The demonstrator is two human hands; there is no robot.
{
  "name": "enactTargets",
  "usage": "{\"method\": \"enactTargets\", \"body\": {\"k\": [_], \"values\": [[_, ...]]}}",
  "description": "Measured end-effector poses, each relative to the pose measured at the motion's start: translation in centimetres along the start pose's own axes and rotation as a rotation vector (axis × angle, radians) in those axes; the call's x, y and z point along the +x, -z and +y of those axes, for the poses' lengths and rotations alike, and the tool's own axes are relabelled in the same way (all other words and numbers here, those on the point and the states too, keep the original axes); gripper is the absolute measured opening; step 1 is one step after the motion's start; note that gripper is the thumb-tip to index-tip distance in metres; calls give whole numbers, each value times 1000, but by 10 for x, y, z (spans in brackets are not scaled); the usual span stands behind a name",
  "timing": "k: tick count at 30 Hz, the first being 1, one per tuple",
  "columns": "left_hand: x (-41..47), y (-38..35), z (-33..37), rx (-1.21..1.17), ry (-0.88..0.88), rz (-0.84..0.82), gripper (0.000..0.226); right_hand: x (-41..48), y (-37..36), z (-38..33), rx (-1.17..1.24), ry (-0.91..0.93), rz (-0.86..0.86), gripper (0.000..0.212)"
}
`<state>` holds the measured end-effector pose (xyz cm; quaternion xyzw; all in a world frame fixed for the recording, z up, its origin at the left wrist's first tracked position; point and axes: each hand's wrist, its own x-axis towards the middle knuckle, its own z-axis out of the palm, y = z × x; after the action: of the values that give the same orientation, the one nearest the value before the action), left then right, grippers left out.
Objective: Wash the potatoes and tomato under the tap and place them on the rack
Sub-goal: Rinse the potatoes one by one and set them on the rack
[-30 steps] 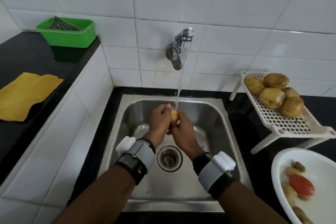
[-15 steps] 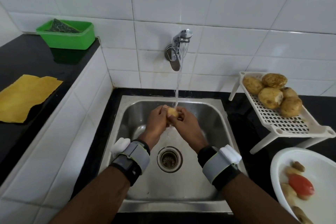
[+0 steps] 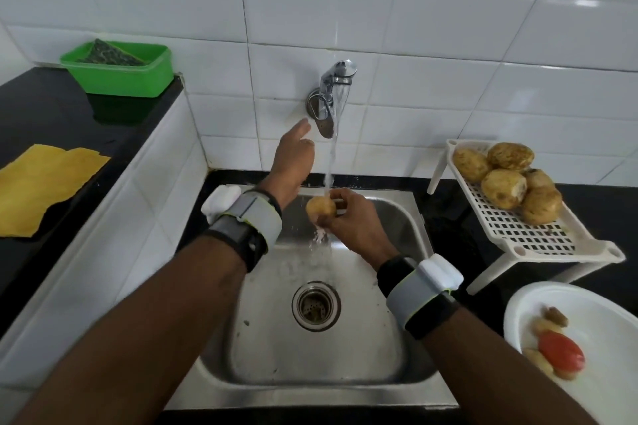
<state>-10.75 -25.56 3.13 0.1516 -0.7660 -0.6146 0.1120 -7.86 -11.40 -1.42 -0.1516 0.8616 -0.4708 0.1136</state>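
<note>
A yellow cloth (image 3: pixel 45 190) is lying flat on the black bench (image 3: pixel 51 121) at the far left. Behind it a green tub (image 3: pixel 121 74) is standing against the tiled wall, with a dark scrubbing pad (image 3: pixel 108 53) sitting inside.

The left hand (image 3: pixel 293 159) is hovering raised just beside the spout of the tap (image 3: pixel 331 97). Its fingers (image 3: pixel 303 124) are lying loosely stretched toward the tap and are holding nothing; I cannot tell whether they are touching the metal. A grey wristband (image 3: pixel 241 221) is wrapping that wrist.

Water (image 3: pixel 329 166) is running from the tap straight down onto 1 potato (image 3: pixel 320 208), which is sitting above the sink (image 3: pixel 397 338), over its back part. The right hand (image 3: pixel 352 221) is holding this potato alone, its fingers curling round it from the right and pinching it under the stream. Water is splashing off below the hand, behind the drain (image 3: pixel 316 305). A second wristband (image 3: pixel 424 290) is sitting on the right wrist.

To the right of the sink, a white rack (image 3: pixel 538 235) is standing on the bench, and 5 potatoes (image 3: pixel 504 188) are lying heaped together at its back end, touching one another.

At the lower right, a white bowl (image 3: pixel 587 307) is holding the tomato (image 3: pixel 561 350), with several small pieces, too blurred to name, lying just beside it.
</note>
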Motion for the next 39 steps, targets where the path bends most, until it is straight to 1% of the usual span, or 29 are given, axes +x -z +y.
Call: {"method": "enactTargets", "body": {"k": [4,8,12,15,18,21,23,26,28,30,32,36,39], "values": [[15,-3,15,28,-43,-19,64,-4,5,0,-86,30,-17,51],[13,-3,14,91,-30,-14,80,-4,8,1,-99,48,-29,52],[11,-8,18,96,-47,23,77,-2,10,-2,-109,54,-27,50],[7,-10,23,183,-88,24,71,0,7,-4,-123,56,-17,52],[8,-7,26,276,-127,-11,70,2,5,-5,-136,42,-16,53],[10,4,15,340,-120,-119,79,1,4,-5,-118,43,-24,57],[3,8,3,343,-98,-181,73,0,6,-6,-113,53,-14,58],[-17,7,-18,245,48,-222,52,-1,8,-7,-133,79,5,55],[-33,8,-28,189,142,-288,46,-3,10,-6,-150,98,17,51],[-45,9,-34,119,178,-351,41,-3,11,-5,-165,115,20,45],[-52,11,-38,113,131,-361,38,-5,12,-4,-176,138,17,44],[-58,14,-39,165,69,-290,36,-6,7,-2,-201,163,3,47],[-59,15,-34,166,31,-256,32,-6,8,-3,-216,187,37,49]]}}
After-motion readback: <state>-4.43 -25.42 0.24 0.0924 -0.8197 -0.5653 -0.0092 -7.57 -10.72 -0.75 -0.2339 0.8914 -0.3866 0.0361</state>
